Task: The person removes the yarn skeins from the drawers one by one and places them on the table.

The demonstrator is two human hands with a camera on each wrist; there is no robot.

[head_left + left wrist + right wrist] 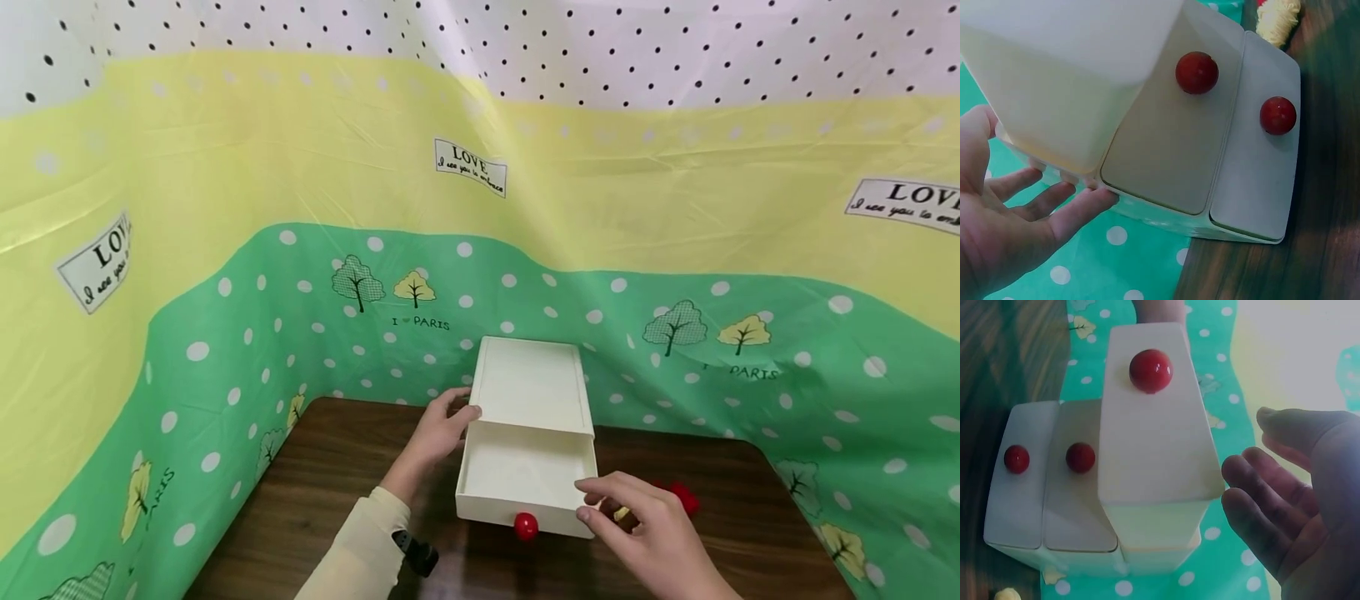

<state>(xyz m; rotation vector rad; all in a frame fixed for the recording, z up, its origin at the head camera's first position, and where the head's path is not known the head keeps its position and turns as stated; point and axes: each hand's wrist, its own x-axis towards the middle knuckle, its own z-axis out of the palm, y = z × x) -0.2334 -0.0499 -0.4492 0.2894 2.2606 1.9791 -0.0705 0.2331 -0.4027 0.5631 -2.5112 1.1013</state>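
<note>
Smooth plastic drawer, glossy knob

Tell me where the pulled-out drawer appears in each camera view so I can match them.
Head: pulled-out drawer low, just right of centre.
Left wrist: pulled-out drawer across the upper left.
Right wrist: pulled-out drawer at centre, reaching toward the top.
Shared landmark: green dotted cloth, visible in all three.

White drawer cabinet — three-tier, upright at far side of dark wooden table; top drawer drawn out toward near side, round red knob on front; lower two drawers closed — matching red knobs.
</note>
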